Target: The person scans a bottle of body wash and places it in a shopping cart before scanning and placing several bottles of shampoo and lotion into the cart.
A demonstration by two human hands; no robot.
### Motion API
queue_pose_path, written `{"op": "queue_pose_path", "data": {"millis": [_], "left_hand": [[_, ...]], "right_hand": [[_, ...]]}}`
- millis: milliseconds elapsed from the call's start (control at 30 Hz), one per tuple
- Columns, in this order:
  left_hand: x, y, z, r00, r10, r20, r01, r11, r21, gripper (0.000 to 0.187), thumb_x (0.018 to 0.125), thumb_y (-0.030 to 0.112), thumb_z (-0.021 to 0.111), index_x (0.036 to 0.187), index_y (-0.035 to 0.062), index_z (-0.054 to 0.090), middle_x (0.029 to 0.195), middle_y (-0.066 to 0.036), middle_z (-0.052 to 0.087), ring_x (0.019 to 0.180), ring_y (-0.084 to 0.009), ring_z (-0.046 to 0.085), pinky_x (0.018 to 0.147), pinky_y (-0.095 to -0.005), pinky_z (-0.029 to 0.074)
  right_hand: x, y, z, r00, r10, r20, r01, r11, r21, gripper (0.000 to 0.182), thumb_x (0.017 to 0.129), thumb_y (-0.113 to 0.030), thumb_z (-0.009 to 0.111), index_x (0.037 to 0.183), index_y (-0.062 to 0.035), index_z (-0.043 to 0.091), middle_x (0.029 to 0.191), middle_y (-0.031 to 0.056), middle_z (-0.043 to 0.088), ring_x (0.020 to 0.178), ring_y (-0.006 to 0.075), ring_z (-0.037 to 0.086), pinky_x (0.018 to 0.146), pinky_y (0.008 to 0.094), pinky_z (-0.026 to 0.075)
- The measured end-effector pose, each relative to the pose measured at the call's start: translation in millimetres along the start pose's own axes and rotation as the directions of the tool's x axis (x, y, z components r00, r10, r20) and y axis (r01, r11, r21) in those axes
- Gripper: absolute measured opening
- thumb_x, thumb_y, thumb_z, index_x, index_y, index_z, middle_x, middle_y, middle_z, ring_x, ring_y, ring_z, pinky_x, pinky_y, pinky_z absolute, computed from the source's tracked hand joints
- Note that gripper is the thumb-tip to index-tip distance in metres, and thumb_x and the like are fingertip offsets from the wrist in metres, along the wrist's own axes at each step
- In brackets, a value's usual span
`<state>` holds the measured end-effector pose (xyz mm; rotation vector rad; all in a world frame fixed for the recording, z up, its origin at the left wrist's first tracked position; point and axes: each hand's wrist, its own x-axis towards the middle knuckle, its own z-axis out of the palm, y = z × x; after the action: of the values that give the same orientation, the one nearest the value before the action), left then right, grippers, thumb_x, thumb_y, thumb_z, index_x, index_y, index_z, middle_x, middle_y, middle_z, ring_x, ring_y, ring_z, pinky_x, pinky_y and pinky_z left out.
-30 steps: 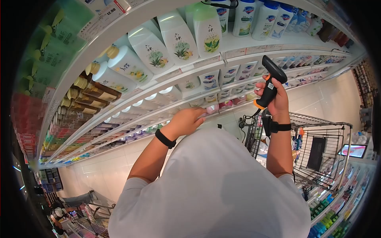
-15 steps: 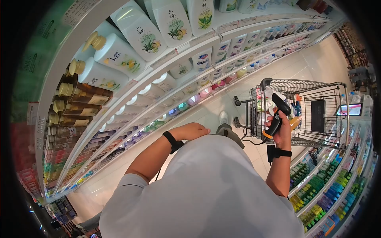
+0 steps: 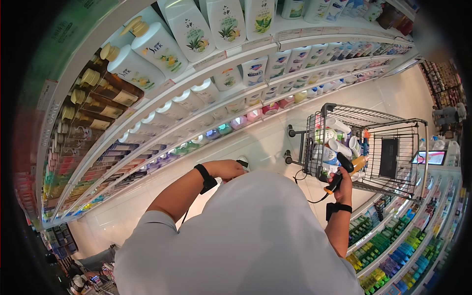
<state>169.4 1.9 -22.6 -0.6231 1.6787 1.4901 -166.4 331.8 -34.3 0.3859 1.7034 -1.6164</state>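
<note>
My right hand (image 3: pixel 342 183) is wrapped round the handle of a black and orange barcode scanner (image 3: pixel 345 163), beside the near side of the shopping cart. A cable hangs from the scanner's lower end. White bottles (image 3: pixel 339 146) and a bottle of yellow-orange liquid (image 3: pixel 357 164) lie in the wire cart (image 3: pixel 366 118). My left hand (image 3: pixel 227 169) rests against the front of my grey shirt (image 3: pixel 236 226); its fingers are mostly hidden, so its grip cannot be made out. Black bands circle both wrists.
Long shelves (image 3: pixel 206 61) of white and amber bottles curve along the left and top. Another shelf (image 3: pixel 393 241) with green, yellow and blue bottles stands at lower right. A small screen (image 3: pixel 428 157) shows beyond the cart. Another cart (image 3: pixel 101 282) is partly visible at lower left.
The scanner and my right hand have moved down, uncovering more bottles in the cart. My left hand has shifted left and slightly down. The shoe beside my shirt is now mostly hidden.
</note>
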Motion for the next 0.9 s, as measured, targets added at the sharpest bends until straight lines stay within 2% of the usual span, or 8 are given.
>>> {"op": "queue_pose_path", "data": {"millis": [167,267,333,467,667,700,800,900], "left_hand": [[4,-20,38,0.993,-0.084,0.084,0.089,0.994,-0.065,0.036,0.092,0.036,0.064,0.114,0.0068,0.062,0.096,-0.003,0.066,0.083,-0.0134,0.064,0.073,-0.0321,0.055],[-8,4,55,0.988,-0.114,0.1,0.122,0.99,-0.072,0.048,0.088,0.035,0.067,0.126,0.0062,0.058,0.11,-0.006,0.066,0.093,-0.0179,0.065,0.077,-0.0335,0.057],[-12,21,62,0.979,-0.177,0.096,0.168,0.981,0.094,0.065,0.084,0.034,0.069,0.139,0.007,0.049,0.128,-0.011,0.061,0.105,-0.0239,0.063,0.08,-0.0357,0.058],[-14,42,85,0.961,-0.257,0.098,0.241,0.959,0.146,0.075,0.083,0.033,0.07,0.148,0.0097,0.041,0.141,-0.013,0.053,0.12,-0.0278,0.057,0.084,-0.0381,0.058],[-6,63,127,0.966,-0.234,0.105,0.219,0.966,0.138,0.088,0.079,0.035,0.075,0.153,0.0123,0.032,0.142,-0.013,0.052,0.122,-0.0294,0.055,0.08,-0.0401,0.058],[-2,63,132,0.956,-0.265,0.122,0.249,0.96,0.129,0.103,0.077,0.032,0.077,0.157,0.0118,0.018,0.148,-0.014,0.046,0.125,-0.0321,0.053,0.081,-0.0423,0.058],[-2,75,147,0.929,-0.344,0.139,0.312,0.926,0.214,0.118,0.073,0.032,0.08,0.159,0.0111,0.003,0.151,-0.02,0.039,0.121,-0.0342,0.056,0.078,-0.0407,0.058],[1,81,157,0.913,-0.381,0.147,0.334,0.904,0.267,0.118,0.072,0.035,0.081,0.158,0.0044,0.005,0.144,-0.023,0.048,0.117,-0.033,0.059,0.073,-0.0376,0.058]], "right_hand": [[-1,-3,-45,0.999,-0.022,0.043,0.023,0.999,-0.038,0.024,0.093,-0.026,0.062,0.107,-0.0074,0.054,0.077,0.0125,0.064,0.056,0.0219,0.058,0.055,0.0348,0.052],[5,-1,-76,0.999,-0.026,0.035,0.027,0.998,-0.048,0.025,0.092,-0.027,0.063,0.107,-0.0076,0.054,0.077,0.0124,0.064,0.055,0.0216,0.059,0.055,0.0346,0.052],[2,-7,-87,1.0,-0.013,0.014,0.013,0.998,-0.053,0.029,0.093,-0.024,0.062,0.114,-0.0066,0.052,0.078,0.0111,0.062,0.055,0.0201,0.059,0.051,0.0322,0.052],[19,-6,-112,1.0,-0.019,0.023,0.02,0.999,-0.046,0.031,0.092,-0.023,0.063,0.115,-0.0059,0.053,0.079,0.0102,0.062,0.056,0.0191,0.059,0.05,0.0305,0.052],[41,-5,-136,0.993,-0.102,0.053,0.108,0.985,-0.134,0.034,0.093,-0.026,0.062,0.119,-0.0046,0.054,0.084,0.0108,0.066,0.06,0.0169,0.06,0.057,0.0292,0.052],[36,-9,-135,0.995,-0.092,0.04,0.097,0.986,-0.132,0.033,0.093,-0.023,0.063,0.118,-0.0037,0.054,0.084,0.01,0.065,0.061,0.0167,0.06,0.058,0.029,0.052],[44,-10,-150,0.986,-0.146,0.083,0.156,0.979,-0.13,0.031,0.092,-0.018,0.063,0.117,-0.0016,0.055,0.084,0.0076,0.064,0.068,0.0151,0.061,0.064,0.0274,0.052],[51,-8,-162,0.981,-0.183,0.059,0.19,0.971,-0.146,0.029,0.091,-0.02,0.066,0.112,-0.0013,0.059,0.086,0.007,0.065,0.069,0.0141,0.06,0.064,0.0269,0.05]]}}
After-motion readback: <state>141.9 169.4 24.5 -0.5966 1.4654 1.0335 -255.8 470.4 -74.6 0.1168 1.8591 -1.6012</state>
